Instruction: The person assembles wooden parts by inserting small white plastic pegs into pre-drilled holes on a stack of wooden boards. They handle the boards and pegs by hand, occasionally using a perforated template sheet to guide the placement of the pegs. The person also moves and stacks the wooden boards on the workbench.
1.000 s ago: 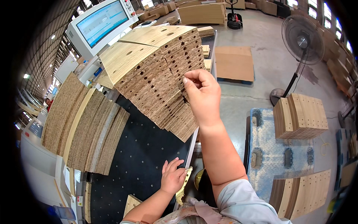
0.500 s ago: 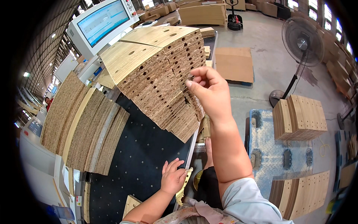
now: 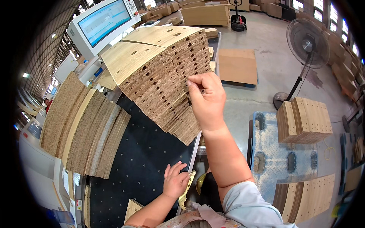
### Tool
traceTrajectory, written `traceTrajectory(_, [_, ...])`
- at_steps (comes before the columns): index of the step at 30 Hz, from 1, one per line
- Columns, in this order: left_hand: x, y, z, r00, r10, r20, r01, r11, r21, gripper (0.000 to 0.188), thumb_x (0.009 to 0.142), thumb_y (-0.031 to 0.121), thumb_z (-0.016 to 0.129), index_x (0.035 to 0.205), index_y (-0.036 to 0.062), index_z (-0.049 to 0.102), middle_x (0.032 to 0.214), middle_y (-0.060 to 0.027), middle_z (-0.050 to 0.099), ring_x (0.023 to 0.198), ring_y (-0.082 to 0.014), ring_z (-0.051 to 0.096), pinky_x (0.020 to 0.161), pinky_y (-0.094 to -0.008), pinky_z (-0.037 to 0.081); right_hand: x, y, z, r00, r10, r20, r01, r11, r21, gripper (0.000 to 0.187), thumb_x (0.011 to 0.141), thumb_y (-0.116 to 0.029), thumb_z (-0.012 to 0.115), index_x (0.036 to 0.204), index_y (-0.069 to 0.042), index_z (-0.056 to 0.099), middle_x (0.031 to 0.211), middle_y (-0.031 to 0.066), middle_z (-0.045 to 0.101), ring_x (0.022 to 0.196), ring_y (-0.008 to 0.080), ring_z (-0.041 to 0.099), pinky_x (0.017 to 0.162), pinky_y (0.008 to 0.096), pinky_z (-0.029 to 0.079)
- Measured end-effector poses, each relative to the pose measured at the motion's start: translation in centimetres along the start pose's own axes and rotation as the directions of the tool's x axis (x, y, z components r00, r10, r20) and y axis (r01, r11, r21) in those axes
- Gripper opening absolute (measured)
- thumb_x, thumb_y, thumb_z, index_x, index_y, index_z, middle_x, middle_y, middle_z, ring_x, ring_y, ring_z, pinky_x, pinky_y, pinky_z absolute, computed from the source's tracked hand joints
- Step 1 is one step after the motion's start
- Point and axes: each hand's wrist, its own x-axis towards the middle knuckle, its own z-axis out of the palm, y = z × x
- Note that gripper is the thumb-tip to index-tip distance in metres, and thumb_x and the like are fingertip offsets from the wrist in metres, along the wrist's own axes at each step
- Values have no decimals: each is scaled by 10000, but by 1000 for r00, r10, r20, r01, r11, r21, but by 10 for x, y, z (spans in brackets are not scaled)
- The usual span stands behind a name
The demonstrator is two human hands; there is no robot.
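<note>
A tall stack of drilled particleboard panels (image 3: 152, 81) stands on the black table (image 3: 148, 152), rows of dark holes along its raw edges. My right hand (image 3: 208, 97) is at the right-hand side of this stack, thumb and forefinger pressed together close to the holes. Whatever may be in that pinch is hidden or too small to name. My left hand (image 3: 175, 180) lies near the table's right edge with its fingers apart, holding nothing. Beside it a yellow strip (image 3: 186, 192) runs along the edge.
More boards (image 3: 81, 133) stand at the left, and a monitor (image 3: 104, 26) is behind. On the right, a blue pallet (image 3: 273, 152) carries two panel stacks (image 3: 304, 119). Beyond are a standing fan (image 3: 308, 45), a brown sheet (image 3: 238, 66) and a pallet jack (image 3: 238, 22).
My right hand has moved a little left and down, nearer the holed edge, its thumb and forefinger closing together. The left hand has stayed almost where it was.
</note>
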Motion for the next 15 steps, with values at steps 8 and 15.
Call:
traceTrajectory(8, [0,0,0,1000,4,4,-4,1000,-3,41,752,170,662,773,135,654,1142,-37,566,1173,-243,484,1016,-523,284,7,-3,-8,941,336,50,-339,921,191,271,737,-23,698,926,-32,504,714,15,507,634,89,478,565,231,428])
traceTrajectory(15, [-1,-2,1,1000,10,-6,-10,1000,2,41,751,165,664,776,133,657,1138,-39,568,1167,-247,490,1015,-523,283,16,12,-15,911,390,133,-405,908,112,374,674,-128,793,856,-43,477,689,-25,442,620,61,397,541,211,387])
